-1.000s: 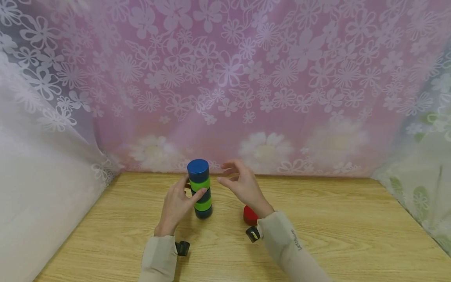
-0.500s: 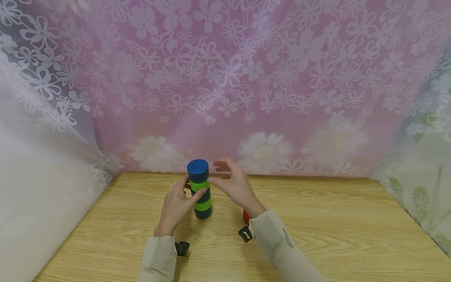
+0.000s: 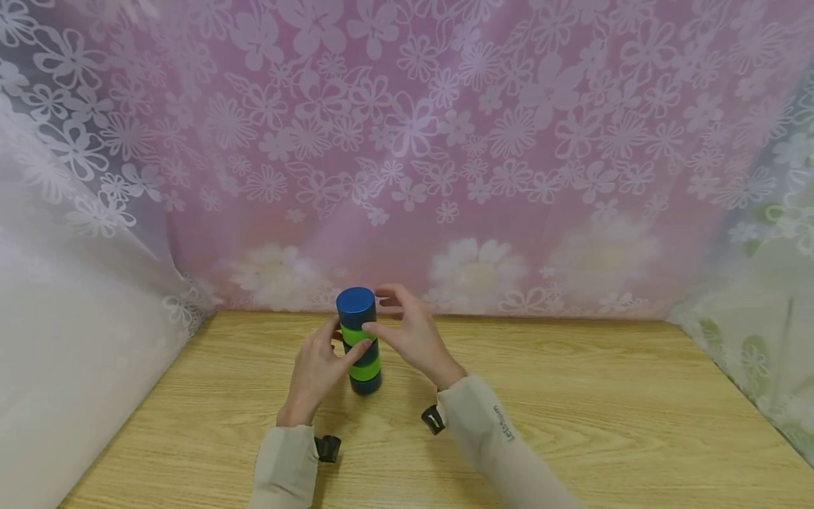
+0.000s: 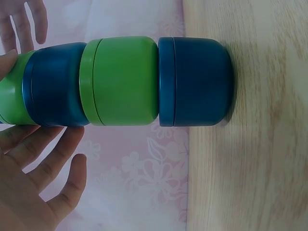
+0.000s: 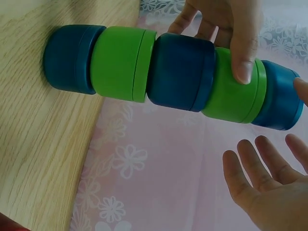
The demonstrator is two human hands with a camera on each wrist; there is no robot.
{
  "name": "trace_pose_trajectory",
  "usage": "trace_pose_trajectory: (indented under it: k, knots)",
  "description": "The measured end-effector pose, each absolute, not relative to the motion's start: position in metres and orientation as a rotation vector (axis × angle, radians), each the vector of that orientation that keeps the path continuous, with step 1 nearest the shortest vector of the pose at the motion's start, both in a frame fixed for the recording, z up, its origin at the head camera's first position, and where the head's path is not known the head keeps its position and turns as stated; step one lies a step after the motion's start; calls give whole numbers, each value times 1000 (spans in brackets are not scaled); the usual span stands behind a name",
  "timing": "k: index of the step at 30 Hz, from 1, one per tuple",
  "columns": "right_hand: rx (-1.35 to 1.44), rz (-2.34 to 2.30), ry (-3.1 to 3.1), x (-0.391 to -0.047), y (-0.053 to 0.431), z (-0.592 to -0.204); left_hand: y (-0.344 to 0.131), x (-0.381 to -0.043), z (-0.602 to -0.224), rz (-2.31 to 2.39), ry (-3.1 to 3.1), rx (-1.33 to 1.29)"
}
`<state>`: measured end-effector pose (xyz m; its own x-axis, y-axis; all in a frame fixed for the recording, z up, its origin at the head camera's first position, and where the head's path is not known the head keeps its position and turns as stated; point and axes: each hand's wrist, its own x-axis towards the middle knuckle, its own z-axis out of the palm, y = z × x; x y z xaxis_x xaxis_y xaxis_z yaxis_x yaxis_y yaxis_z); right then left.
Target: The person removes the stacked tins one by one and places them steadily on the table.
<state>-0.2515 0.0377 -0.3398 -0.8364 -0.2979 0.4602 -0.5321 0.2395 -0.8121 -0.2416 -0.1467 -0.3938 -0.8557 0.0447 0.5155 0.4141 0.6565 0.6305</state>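
Several round lidded jars, blue alternating with green, stand stacked upright on the wooden table; the top blue jar [image 3: 356,308] is brighter. My left hand [image 3: 324,364] holds the stack around its upper middle. In the right wrist view its thumb lies on the upper green jar [image 5: 230,98]. The left wrist view has the lower green jar [image 4: 127,81] above the bottom blue jar [image 4: 199,82]. My right hand [image 3: 416,336] is beside the stack's top, fingers spread. Its thumb is at the top blue jar [image 5: 279,96], its other fingers apart from it; contact cannot be told.
A red object [image 5: 10,224] shows only as a corner in the right wrist view; in the head view the right arm covers its place. The wooden table [image 3: 572,410] reaches back to a pink flowered curtain [image 3: 509,141], with pale curtains on both sides.
My right hand has moved left to the top of the stack, and its arm now covers the red object. The left hand and stack stay in place.
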Motion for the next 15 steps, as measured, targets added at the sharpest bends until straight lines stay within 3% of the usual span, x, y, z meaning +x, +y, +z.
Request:
trace_pose_trajectory:
  k: [15]
  knots:
    - [811, 1589, -2281, -257, 26, -343, -146, -243, -395, -1054, -2376, -401]
